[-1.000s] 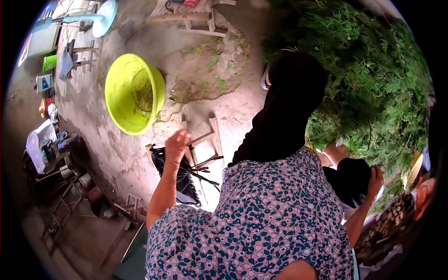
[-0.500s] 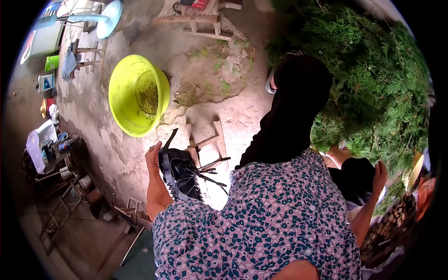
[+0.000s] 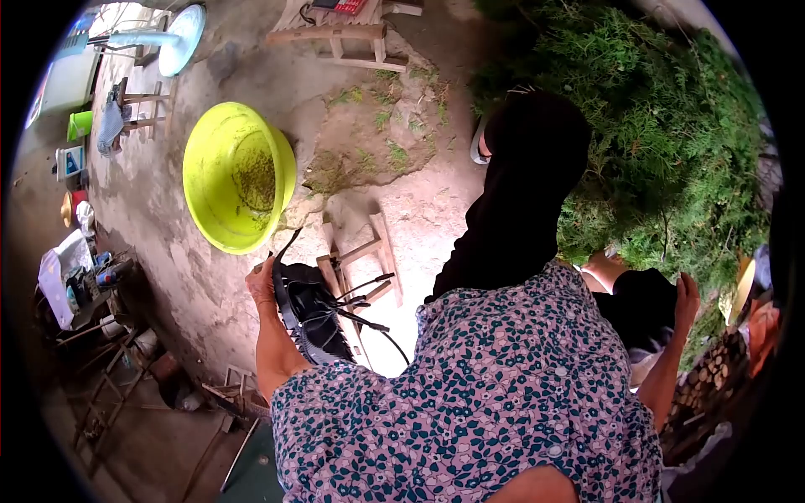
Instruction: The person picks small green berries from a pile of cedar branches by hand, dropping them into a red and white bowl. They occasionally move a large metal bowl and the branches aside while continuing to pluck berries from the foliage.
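Note:
My left hand (image 3: 262, 283) is at the outer edge of a black bag (image 3: 312, 312) with several thin straps and cords, fingers bent at the base of one strap that sticks up. Part of those fingers is hidden behind the strap. The bag leans beside my left thigh, in front of a low wooden stool (image 3: 387, 260). Off to the right, my right hand (image 3: 688, 300) is raised by my dark-clad knee, fingers stretched out and holding nothing.
A yellow-green basin (image 3: 201, 180) with dark bits inside stands ahead on the left. Cut green branches (image 3: 671, 151) are heaped at the right. A wooden stool (image 3: 327, 33) holds a red object at the top. Cluttered goods (image 3: 84, 277) line the left; stacked firewood (image 3: 708, 369) is at lower right.
The whole view has shifted slightly left. The bag has turned a little, its upright strap now leaning farther over my left hand. My right hand has stayed about the same.

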`<move>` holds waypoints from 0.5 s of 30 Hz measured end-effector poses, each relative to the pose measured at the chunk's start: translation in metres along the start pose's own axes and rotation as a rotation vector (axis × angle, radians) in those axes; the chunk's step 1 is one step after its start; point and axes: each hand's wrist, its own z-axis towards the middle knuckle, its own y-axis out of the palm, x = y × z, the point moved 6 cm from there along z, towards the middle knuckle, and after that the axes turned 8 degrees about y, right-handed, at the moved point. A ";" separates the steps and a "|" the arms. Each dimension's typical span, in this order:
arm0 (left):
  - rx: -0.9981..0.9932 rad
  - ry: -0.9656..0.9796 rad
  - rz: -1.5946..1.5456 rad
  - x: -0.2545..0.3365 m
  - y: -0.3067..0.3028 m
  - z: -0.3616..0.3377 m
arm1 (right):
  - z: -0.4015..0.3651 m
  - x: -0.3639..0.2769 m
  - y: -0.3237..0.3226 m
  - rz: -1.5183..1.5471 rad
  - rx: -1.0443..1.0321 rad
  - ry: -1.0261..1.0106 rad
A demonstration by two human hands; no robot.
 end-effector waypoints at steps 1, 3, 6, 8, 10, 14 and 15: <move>-0.002 0.021 0.011 0.006 0.000 0.002 | -0.001 -0.006 -0.002 -0.002 0.004 0.003; 0.004 0.052 0.092 0.022 -0.006 0.006 | -0.004 -0.018 -0.006 -0.038 0.025 -0.001; 0.044 0.202 0.127 0.020 -0.015 0.033 | 0.001 -0.022 -0.005 0.068 0.009 0.018; 0.015 0.167 0.108 0.034 -0.009 0.035 | 0.004 -0.023 -0.002 0.117 0.004 0.053; 0.003 0.174 0.168 0.036 -0.005 0.043 | 0.004 -0.035 0.003 0.167 -0.035 0.066; -0.045 0.320 0.568 0.010 -0.009 0.078 | -0.007 -0.050 0.024 0.196 -0.065 0.035; -0.074 0.393 0.585 -0.002 -0.009 0.089 | -0.012 -0.057 0.030 0.159 -0.056 0.006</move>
